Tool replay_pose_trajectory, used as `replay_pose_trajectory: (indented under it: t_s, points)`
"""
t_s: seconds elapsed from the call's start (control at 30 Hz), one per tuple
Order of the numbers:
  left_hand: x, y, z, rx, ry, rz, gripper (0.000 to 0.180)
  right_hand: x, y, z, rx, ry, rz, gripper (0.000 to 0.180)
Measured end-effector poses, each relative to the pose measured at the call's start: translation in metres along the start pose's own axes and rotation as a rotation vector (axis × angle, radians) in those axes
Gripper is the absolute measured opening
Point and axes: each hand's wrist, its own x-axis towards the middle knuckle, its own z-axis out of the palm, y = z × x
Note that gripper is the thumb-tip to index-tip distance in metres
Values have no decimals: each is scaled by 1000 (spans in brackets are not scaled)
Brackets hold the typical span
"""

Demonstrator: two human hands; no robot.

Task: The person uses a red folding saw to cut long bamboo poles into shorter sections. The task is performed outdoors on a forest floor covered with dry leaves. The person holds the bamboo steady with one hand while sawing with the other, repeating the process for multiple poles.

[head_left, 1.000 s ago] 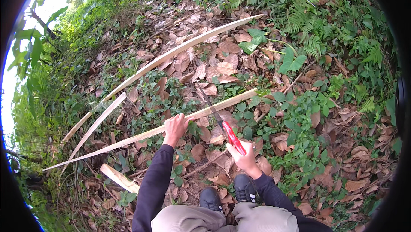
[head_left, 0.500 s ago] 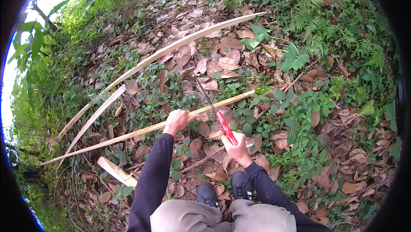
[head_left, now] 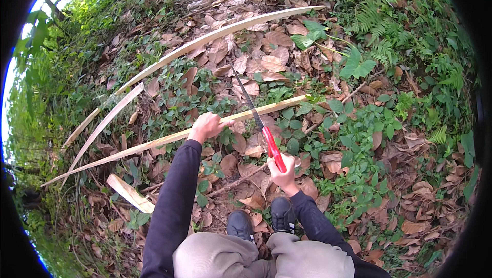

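Note:
A hand saw [head_left: 273,151] with a red handle and a thin dark blade is gripped by my right hand [head_left: 283,172], fingers wrapped round the handle. Its blade crosses a long, narrow strip of pale wood [head_left: 154,143] near the strip's right end, pointing away from me. Whether the teeth are in the wood cannot be made out. My left hand [head_left: 207,126] is closed over the same strip, a short way left of the blade, with the thumb lying along the wood.
Beyond lies a longer curved pale wood strip [head_left: 205,39], with a shorter strip [head_left: 107,121] at the left. A short wood chunk [head_left: 130,194] rests near my left forearm. Dry brown leaves [head_left: 277,62], low green plants and ferns [head_left: 379,29] cover the ground. My dark shoes [head_left: 282,215] are close below the saw.
The saw handle sits slightly farther back from the strip, and more of the blade shows. My left hand keeps its hold. The whole view has shifted a little.

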Motion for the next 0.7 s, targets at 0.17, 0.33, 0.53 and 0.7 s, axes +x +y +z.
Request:
replay_pose_trajectory:
  t_s: [0.17, 0.33, 0.53, 0.7]
  points:
    - [1, -2, 9, -3, 58, 19, 83, 1, 8, 12, 20, 14, 28, 24]
    - [-3, -2, 10, -12, 99, 34, 84, 1, 7, 13, 38, 19, 23, 24]
    - [-5, 2, 4, -7, 79, 20, 83, 5, 1, 16, 55, 17, 14, 23]
    - [-6, 3, 6, -23, 96, 25, 83, 9, 8, 16, 50, -10, 47, 22]
